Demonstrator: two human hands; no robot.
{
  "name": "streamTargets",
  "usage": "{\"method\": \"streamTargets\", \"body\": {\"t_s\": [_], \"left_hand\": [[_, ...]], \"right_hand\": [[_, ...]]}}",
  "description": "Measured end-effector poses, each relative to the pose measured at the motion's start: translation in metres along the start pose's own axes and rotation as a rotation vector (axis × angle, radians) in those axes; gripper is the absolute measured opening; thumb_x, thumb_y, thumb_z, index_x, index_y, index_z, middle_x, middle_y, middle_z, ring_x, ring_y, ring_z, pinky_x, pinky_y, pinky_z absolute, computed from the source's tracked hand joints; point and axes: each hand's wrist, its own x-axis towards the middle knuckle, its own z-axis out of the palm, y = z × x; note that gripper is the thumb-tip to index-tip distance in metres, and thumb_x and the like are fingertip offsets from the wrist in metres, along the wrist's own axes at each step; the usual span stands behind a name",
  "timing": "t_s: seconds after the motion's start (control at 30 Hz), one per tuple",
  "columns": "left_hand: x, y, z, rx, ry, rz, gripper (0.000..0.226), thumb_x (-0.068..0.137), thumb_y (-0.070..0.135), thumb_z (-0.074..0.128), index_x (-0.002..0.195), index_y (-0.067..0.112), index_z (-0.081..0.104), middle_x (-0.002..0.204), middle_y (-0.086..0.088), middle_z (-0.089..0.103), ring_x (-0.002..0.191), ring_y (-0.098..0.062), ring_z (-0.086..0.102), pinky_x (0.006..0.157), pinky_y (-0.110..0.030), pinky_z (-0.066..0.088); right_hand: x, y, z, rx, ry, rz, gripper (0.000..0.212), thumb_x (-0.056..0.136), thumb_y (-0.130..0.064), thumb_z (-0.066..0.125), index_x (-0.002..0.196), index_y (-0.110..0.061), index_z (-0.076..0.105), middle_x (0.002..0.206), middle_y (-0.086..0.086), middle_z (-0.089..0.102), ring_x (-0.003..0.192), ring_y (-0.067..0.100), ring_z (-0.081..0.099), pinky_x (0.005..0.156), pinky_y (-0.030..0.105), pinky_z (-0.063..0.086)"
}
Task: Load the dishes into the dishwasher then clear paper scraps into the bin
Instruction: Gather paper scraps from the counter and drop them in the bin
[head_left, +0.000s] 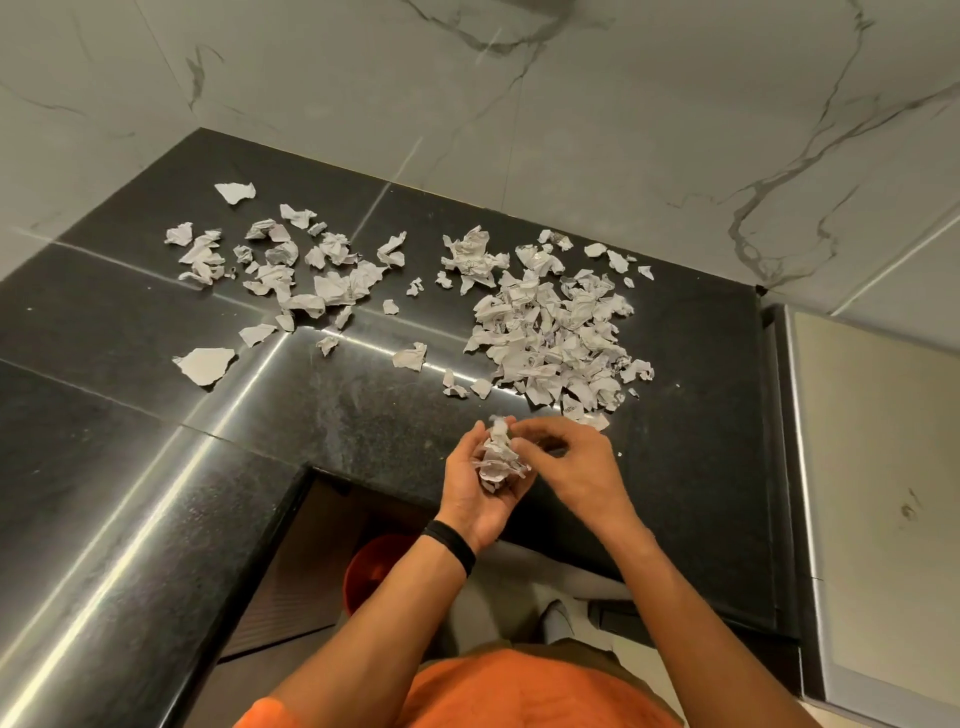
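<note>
1. Hands. My L hand (475, 499) is cupped palm-up, fingers curled round a wad of scraps (498, 457), held just over the front edge of the black stone surface (363, 431). My R hand (576, 462) is narrow, fingertips pinched at the top of the wad. That spot is blurred, so exact contact is approx.

2. Handling. Torn, crumpled paper: very light, soft, no breakage risk. Loose bits will prob. slip from a slack grip and drift. Gather w/ curled fingers and compress into the palm. Lift flat pieces at an edge.

3. Left to clear. Dense pile (556, 338) just beyond my hands. Looser scatter (291, 265) further left, toward the wall corner. One big flat piece (202, 366) near the surface's inner corner.

4. Surroundings. Orange bin (371, 569) on the floor below the surface edge, beside my L forearm. Only that edge lies between wad and bin. No dishes or dishwasher in view.
</note>
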Motion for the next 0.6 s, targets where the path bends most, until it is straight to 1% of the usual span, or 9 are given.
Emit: {"method": "streamTargets", "body": {"t_s": [0.07, 0.17, 0.23, 0.3, 0.4, 0.47, 0.5, 0.57, 0.6], "left_hand": [[-0.001, 0.002, -0.001, 0.011, -0.021, -0.005, 0.042, 0.101, 0.039, 0.052, 0.125, 0.008, 0.066, 0.127, -0.021, 0.067, 0.114, -0.034, 0.068, 0.108, -0.047, 0.046], [-0.003, 0.007, -0.004, -0.002, -0.028, -0.006, 0.038, 0.1, 0.037, 0.053, 0.12, 0.009, 0.069, 0.132, -0.02, 0.065, 0.123, -0.033, 0.062, 0.109, -0.047, 0.042], [-0.005, 0.01, -0.007, -0.015, -0.02, -0.002, 0.034, 0.097, 0.033, 0.056, 0.115, 0.008, 0.071, 0.128, -0.018, 0.066, 0.116, -0.031, 0.063, 0.105, -0.043, 0.044], [-0.006, 0.011, -0.01, -0.027, -0.027, -0.003, 0.031, 0.094, 0.029, 0.057, 0.111, 0.007, 0.071, 0.122, -0.018, 0.067, 0.109, -0.029, 0.065, 0.098, -0.041, 0.049], [-0.013, 0.013, -0.011, -0.041, -0.019, 0.007, 0.03, 0.095, 0.025, 0.052, 0.101, 0.003, 0.071, 0.102, -0.016, 0.072, 0.091, -0.028, 0.072, 0.083, -0.037, 0.056], [-0.015, 0.015, -0.012, -0.06, -0.007, 0.015, 0.031, 0.096, 0.023, 0.048, 0.096, 0.002, 0.071, 0.091, -0.014, 0.073, 0.081, -0.027, 0.074, 0.079, -0.036, 0.058], [-0.016, 0.016, -0.012, -0.065, 0.001, 0.017, 0.031, 0.095, 0.022, 0.049, 0.098, 0.001, 0.07, 0.091, -0.015, 0.073, 0.082, -0.028, 0.074, 0.081, -0.037, 0.057], [-0.017, 0.022, -0.013, -0.104, -0.008, 0.018, 0.03, 0.091, 0.02, 0.053, 0.11, 0.002, 0.067, 0.103, -0.017, 0.071, 0.091, -0.03, 0.072, 0.084, -0.039, 0.056], [-0.017, 0.024, -0.015, -0.149, -0.004, 0.01, 0.029, 0.091, 0.019, 0.055, 0.113, 0.003, 0.066, 0.108, -0.016, 0.07, 0.096, -0.03, 0.07, 0.086, -0.04, 0.057]], "right_hand": [[-0.001, -0.002, 0.005, -0.086, -0.003, -0.001, 0.021, 0.088, -0.028, 0.078, 0.109, -0.032, 0.078, 0.095, -0.018, 0.074, 0.092, -0.001, 0.067, 0.083, 0.023, 0.055], [-0.003, -0.006, 0.002, -0.015, 0.038, 0.0, 0.018, 0.089, -0.024, 0.077, 0.105, -0.031, 0.077, 0.095, -0.016, 0.075, 0.094, 0.0, 0.068, 0.083, 0.022, 0.055], [-0.006, -0.01, 0.003, 0.032, 0.054, -0.03, 0.017, 0.089, -0.022, 0.077, 0.105, -0.029, 0.076, 0.098, -0.016, 0.076, 0.097, 0.003, 0.069, 0.086, 0.024, 0.056], [-0.01, -0.016, 0.012, 0.062, 0.079, -0.087, 0.018, 0.089, -0.02, 0.079, 0.106, -0.027, 0.075, 0.099, -0.017, 0.075, 0.099, 0.004, 0.069, 0.086, 0.022, 0.055], [-0.014, -0.024, 0.033, 0.044, 0.049, -0.154, 0.023, 0.086, -0.023, 0.082, 0.107, -0.027, 0.075, 0.101, -0.017, 0.072, 0.099, 0.006, 0.068, 0.083, 0.017, 0.051], [-0.015, -0.024, 0.045, -0.014, 0.019, -0.187, 0.024, 0.085, -0.029, 0.082, 0.107, -0.027, 0.075, 0.102, -0.017, 0.07, 0.1, 0.006, 0.067, 0.085, 0.018, 0.051], [-0.014, -0.024, 0.048, -0.024, 0.03, -0.192, 0.022, 0.087, -0.031, 0.081, 0.107, -0.027, 0.075, 0.102, -0.016, 0.071, 0.1, 0.006, 0.067, 0.085, 0.018, 0.052], [-0.008, -0.022, 0.045, 0.031, 0.106, -0.144, 0.014, 0.092, -0.031, 0.075, 0.105, -0.026, 0.075, 0.1, -0.014, 0.073, 0.097, 0.005, 0.068, 0.081, 0.016, 0.051], [-0.002, -0.019, 0.04, 0.049, 0.155, -0.108, 0.01, 0.094, -0.029, 0.073, 0.104, -0.026, 0.075, 0.098, -0.013, 0.074, 0.095, 0.004, 0.068, 0.08, 0.014, 0.051]]}}
